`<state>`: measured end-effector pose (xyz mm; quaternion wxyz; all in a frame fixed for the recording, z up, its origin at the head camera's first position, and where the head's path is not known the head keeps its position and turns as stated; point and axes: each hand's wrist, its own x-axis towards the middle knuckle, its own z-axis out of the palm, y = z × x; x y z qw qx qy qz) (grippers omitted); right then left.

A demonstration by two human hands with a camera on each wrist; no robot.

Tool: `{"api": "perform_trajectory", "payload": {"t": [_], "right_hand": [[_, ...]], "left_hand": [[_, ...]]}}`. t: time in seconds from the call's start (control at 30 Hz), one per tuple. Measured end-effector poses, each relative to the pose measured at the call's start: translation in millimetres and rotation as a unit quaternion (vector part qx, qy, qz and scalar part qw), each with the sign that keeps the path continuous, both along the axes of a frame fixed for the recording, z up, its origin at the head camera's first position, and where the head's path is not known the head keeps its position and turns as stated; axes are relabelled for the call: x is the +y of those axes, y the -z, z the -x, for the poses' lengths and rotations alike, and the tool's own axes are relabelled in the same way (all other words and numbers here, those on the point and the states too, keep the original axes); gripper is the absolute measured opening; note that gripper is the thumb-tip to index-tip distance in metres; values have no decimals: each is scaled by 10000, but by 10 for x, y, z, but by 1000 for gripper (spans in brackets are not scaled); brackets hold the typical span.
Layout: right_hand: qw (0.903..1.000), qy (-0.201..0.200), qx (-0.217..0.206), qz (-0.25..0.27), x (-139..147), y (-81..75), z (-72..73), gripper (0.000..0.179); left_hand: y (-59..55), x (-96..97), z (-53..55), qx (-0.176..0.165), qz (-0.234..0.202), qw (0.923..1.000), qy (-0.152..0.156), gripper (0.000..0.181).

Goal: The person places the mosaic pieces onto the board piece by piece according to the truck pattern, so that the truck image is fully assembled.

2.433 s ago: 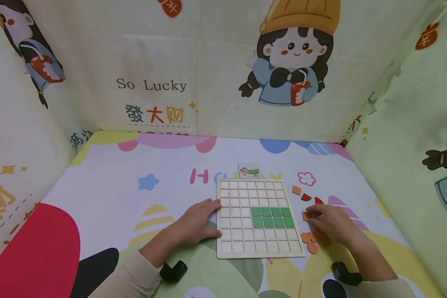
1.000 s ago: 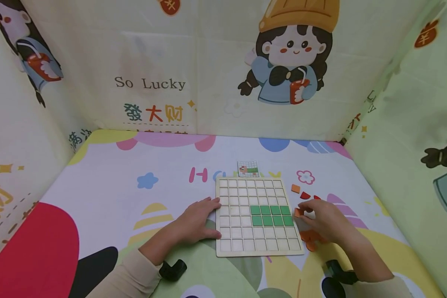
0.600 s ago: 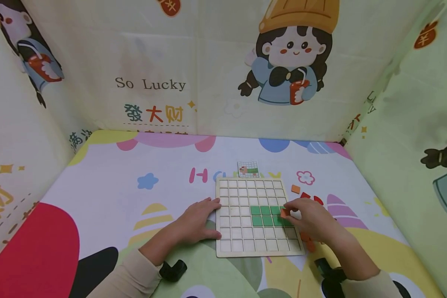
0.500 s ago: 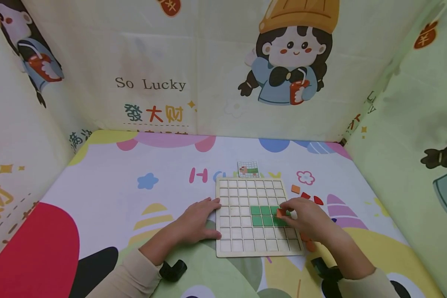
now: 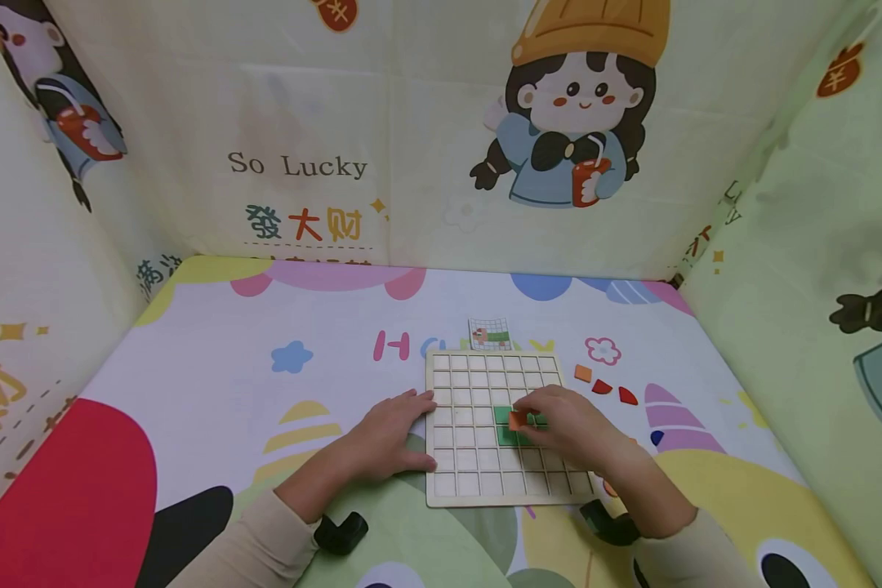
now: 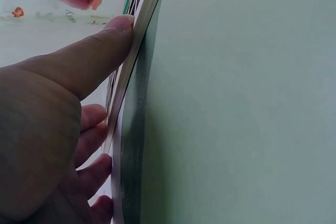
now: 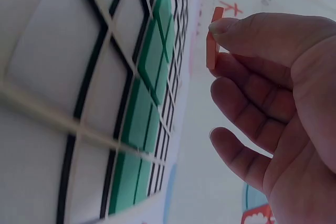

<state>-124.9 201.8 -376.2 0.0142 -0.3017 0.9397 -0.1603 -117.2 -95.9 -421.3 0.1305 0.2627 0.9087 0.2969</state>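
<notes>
In the head view, the orange tile point(image 5: 516, 420), right of and below centre, is pinched between the fingers of the right hand point(image 5: 576, 426), over the green tiles point(image 5: 505, 438) on the grid board point(image 5: 470, 484). The left hand point(image 5: 389, 437) touches the board's left edge, fingers spread, gripping nothing.

In the left wrist view, the left thumb meets that edge at upper left; the tile shows above it, in the right fingers.

In the right wrist view, upper right of centre, thumb and finger hold the tile clear of the board: thin, plain orange, nearly edge-on.
</notes>
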Motion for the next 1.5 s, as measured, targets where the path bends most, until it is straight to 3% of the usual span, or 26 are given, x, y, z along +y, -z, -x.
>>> {"api": "perform_trajectory", "payload": {"t": [0.2, 0.6, 0.87, 1.5], "right_hand": [[9995, -279, -27, -129, -155, 71, 26, 11], [9988, -294, -64, -378, -327, 122, 34, 14], [9983, -428, 13, -399, -360, 116, 20, 15], [9980, -389, -12, -489, -372, 118, 2, 17]], "left_hand": [[-20, -5, -6, 21, 24, 10000, 0, 77], [-43, -4, -14, -12, 63, 10000, -14, 78], [-40, 2, -6, 271, 194, 9994, -4, 77], [-173, 119, 50, 129, 1126, 9935, -91, 85]]}}
